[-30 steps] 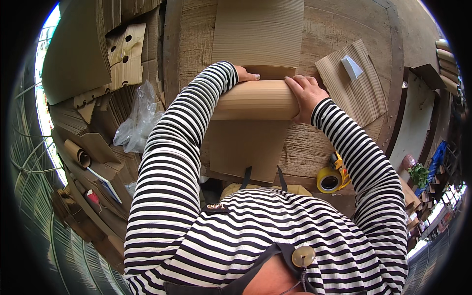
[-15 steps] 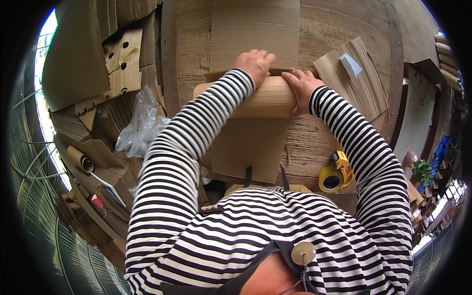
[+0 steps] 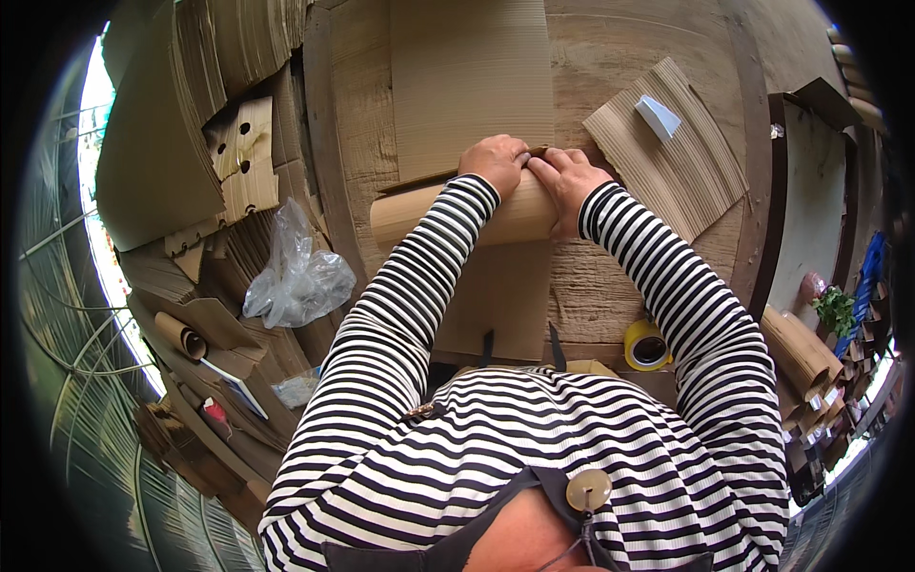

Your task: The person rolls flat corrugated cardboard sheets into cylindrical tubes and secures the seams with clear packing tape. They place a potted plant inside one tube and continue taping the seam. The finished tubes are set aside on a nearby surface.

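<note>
A smooth brown cardboard roll [image 3: 415,212] lies crosswise on the wooden table, in front of my chest. Along its far side runs the near edge of a ribbed cardboard sheet [image 3: 472,76], slightly raised. My left hand [image 3: 496,164], fingers curled, pinches at the sheet's edge over the top of the roll. My right hand [image 3: 570,186] grips the roll's right end, its thumb and fingertips meeting those of my left hand. The fingertips partly hide what they pinch. Beneath the roll, a flat brown cardboard piece [image 3: 496,305] reaches toward my waist.
To the right, a ribbed cardboard piece [image 3: 701,172] carries a small pale-blue wedge-shaped block [image 3: 658,118]. A yellow tape roll [image 3: 648,345] sits beside my right forearm. On the left are a clear plastic bag [image 3: 297,276] and stacked cardboard [image 3: 152,124]. Cardboard tubes [image 3: 799,353] lie at far right.
My left hand has come down and right, onto the edge beside my right hand. The right hand has shifted slightly inward over the roll's end. The whole view has tilted a little.
</note>
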`<control>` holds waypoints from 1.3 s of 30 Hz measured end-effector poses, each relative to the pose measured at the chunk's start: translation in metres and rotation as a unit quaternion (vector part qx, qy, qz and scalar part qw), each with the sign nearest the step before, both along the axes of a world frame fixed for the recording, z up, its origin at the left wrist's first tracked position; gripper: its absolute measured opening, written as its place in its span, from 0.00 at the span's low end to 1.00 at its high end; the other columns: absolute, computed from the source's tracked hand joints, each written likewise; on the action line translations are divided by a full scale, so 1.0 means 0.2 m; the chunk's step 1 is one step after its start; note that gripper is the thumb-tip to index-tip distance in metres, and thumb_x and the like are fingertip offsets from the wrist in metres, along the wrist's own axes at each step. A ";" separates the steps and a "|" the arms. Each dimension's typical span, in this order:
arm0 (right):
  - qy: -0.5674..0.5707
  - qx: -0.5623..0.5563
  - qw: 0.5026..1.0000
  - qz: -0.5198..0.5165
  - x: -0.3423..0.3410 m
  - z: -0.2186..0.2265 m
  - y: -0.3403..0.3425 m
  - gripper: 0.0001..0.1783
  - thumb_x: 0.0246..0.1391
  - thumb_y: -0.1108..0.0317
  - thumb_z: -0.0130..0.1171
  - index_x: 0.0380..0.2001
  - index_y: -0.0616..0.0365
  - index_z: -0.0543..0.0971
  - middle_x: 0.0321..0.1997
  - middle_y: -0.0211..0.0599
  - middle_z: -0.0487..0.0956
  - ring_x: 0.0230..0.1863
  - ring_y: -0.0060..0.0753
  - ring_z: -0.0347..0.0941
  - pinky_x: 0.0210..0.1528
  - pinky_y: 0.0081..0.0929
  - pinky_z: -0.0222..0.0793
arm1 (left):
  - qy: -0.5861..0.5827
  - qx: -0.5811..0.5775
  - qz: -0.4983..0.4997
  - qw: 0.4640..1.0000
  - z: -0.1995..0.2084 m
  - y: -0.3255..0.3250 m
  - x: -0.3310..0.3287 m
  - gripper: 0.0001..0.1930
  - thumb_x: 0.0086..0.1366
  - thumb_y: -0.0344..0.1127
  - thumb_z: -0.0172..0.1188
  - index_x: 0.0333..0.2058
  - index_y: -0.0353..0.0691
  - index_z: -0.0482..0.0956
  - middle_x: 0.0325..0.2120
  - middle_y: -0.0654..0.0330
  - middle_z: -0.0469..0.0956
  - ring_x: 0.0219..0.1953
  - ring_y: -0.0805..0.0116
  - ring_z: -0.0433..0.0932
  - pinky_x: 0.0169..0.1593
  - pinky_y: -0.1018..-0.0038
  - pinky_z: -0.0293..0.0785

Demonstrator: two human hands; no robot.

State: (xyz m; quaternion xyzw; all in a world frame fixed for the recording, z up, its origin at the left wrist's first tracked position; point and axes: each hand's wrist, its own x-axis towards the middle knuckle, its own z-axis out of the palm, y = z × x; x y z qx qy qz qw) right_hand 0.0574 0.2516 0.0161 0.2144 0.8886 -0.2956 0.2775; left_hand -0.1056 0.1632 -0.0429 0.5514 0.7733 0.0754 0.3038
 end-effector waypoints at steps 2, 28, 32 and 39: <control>0.038 0.010 0.999 -0.014 0.04 -0.03 -0.03 0.65 0.28 0.52 0.82 0.71 0.52 0.58 0.72 0.45 0.60 0.72 0.50 0.56 0.70 0.41 0.66 | -0.002 0.011 -0.006 1.000 0.01 -0.02 0.00 0.12 0.69 0.43 0.55 0.43 0.47 0.84 0.41 0.60 0.82 0.47 0.57 0.79 0.51 0.63 0.76; 0.170 0.065 0.970 -0.162 0.25 -0.20 -0.24 0.67 0.21 0.60 0.84 0.69 0.54 0.61 0.70 0.49 0.59 0.72 0.54 0.55 0.73 0.41 0.62 | -0.056 0.199 -0.061 0.976 0.15 -0.26 0.12 0.15 0.58 0.36 0.70 0.44 0.42 0.84 0.43 0.60 0.82 0.46 0.58 0.78 0.51 0.65 0.78; 0.166 0.027 0.975 -0.147 0.19 -0.20 -0.13 0.66 0.21 0.56 0.84 0.68 0.56 0.63 0.70 0.52 0.61 0.71 0.53 0.57 0.72 0.42 0.61 | -0.023 0.126 -0.064 0.990 0.22 -0.27 0.16 0.30 0.52 0.46 0.74 0.52 0.40 0.81 0.53 0.55 0.77 0.55 0.56 0.75 0.59 0.64 0.74; 0.208 -0.094 0.851 -0.473 0.24 -0.25 -0.01 0.58 0.47 0.56 0.77 0.73 0.54 0.52 0.69 0.57 0.61 0.65 0.50 0.69 0.66 0.43 0.71 | -0.071 -0.086 -0.019 0.994 0.18 -0.09 0.01 0.36 0.56 0.55 0.72 0.60 0.46 0.76 0.59 0.61 0.74 0.61 0.61 0.72 0.67 0.68 0.67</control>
